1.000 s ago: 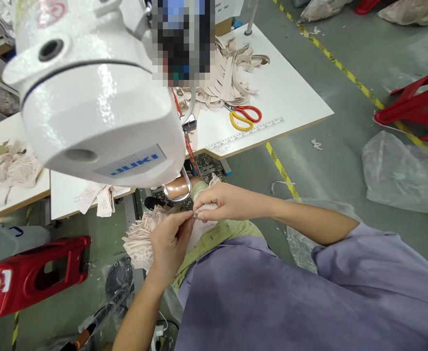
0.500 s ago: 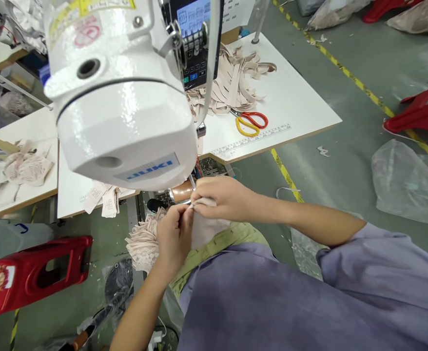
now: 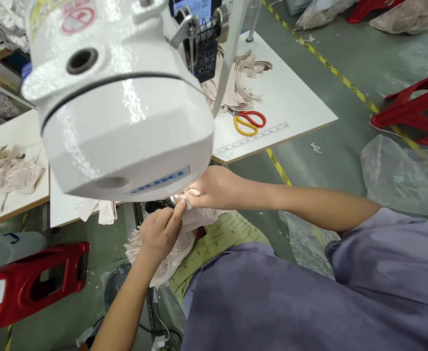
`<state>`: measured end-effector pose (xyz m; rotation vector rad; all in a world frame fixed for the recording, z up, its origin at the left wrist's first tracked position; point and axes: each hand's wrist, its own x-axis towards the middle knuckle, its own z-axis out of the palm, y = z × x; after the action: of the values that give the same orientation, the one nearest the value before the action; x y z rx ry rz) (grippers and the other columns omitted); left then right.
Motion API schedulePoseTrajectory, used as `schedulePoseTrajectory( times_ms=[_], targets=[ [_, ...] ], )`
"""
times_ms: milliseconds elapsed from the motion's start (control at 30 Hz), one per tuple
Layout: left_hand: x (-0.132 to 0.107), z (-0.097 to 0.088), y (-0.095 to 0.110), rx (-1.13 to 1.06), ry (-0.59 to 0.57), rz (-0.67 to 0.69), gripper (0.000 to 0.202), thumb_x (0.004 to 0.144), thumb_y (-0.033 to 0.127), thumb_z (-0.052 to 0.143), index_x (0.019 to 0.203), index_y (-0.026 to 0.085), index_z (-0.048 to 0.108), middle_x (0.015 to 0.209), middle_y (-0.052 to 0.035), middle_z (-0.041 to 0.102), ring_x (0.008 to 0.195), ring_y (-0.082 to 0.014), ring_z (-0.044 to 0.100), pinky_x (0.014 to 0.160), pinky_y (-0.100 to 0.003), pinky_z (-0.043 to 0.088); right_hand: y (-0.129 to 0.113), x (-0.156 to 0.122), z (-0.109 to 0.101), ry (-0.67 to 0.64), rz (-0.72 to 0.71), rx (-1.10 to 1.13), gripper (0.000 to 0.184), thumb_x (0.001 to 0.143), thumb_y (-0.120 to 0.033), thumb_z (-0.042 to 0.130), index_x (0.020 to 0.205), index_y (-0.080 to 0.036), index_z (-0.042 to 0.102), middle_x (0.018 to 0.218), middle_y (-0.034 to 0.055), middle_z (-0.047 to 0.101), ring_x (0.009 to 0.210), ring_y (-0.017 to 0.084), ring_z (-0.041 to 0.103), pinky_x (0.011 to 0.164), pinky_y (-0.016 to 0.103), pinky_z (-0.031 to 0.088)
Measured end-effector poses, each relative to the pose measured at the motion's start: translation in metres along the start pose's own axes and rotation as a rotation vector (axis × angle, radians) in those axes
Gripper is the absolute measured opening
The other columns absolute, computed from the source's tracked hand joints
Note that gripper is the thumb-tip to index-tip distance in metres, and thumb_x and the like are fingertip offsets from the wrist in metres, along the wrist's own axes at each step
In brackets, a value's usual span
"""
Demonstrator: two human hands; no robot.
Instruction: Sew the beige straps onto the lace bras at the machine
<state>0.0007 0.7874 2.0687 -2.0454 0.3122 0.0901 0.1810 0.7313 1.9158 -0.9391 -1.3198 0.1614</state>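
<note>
A pale beige piece of fabric [image 3: 199, 218] hangs between my hands, just under the head of a white sewing machine [image 3: 126, 131]. My left hand [image 3: 163, 229] pinches its edge between thumb and forefinger. Close beside it, my right hand [image 3: 216, 187] grips the same edge, its fingertips partly hidden behind the machine head. The machine's needle area is out of sight under the head. Below my left hand, gathered beige lace pieces [image 3: 175, 248] hang by my lap.
Scissors with red and yellow handles [image 3: 248, 122] lie on the white table [image 3: 301, 105] near a printed ruler and a heap of beige strips [image 3: 236, 83]. Fabric labels [image 3: 106, 212] rest at the left table edge. Red stools [image 3: 34, 282] stand on the floor.
Both hands have moved the fabric a little up and forward, closer under the machine head. My head view has shifted nearer the machine. More lace shows below my left hand.
</note>
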Motion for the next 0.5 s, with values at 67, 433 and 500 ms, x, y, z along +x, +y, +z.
schedulePoseTrajectory(
  times_ms=[67,433,500],
  targets=[
    [0.003,-0.003,0.002,0.031,-0.026,-0.011,0.064,0.091,0.009,0.05,0.152,0.024,0.038,0.063,0.0041,0.055,0.053,-0.0129,0.051,0.053,-0.029,0.03,0.001,-0.002,0.0,-0.005,0.013,0.011,0.028,0.081,-0.019,0.055,0.057,-0.017,0.042,0.055,-0.0022,0.04,0.052,0.009,0.028,0.055,0.031,0.017],
    [0.021,-0.022,0.012,-0.02,-0.323,-0.226,0.039,0.093,0.014,0.045,0.126,0.022,0.064,0.06,0.0011,0.055,0.049,-0.0141,0.046,0.047,-0.03,0.013,0.02,-0.031,0.06,0.627,-0.127,-0.11,0.022,0.095,-0.029,0.058,0.108,-0.032,0.076,0.11,0.0071,0.062,0.11,0.025,0.053,0.101,0.044,0.04],
    [0.019,-0.018,-0.006,-0.068,-0.321,-0.1,0.04,0.093,0.011,0.044,0.124,0.027,0.065,0.057,0.0021,0.051,0.05,-0.0132,0.046,0.048,-0.029,0.016,0.021,-0.03,0.062,0.628,-0.116,-0.083,0.022,0.095,-0.028,0.057,0.106,-0.031,0.076,0.098,0.0058,0.063,0.097,0.022,0.056,0.095,0.042,0.043]
  ],
)
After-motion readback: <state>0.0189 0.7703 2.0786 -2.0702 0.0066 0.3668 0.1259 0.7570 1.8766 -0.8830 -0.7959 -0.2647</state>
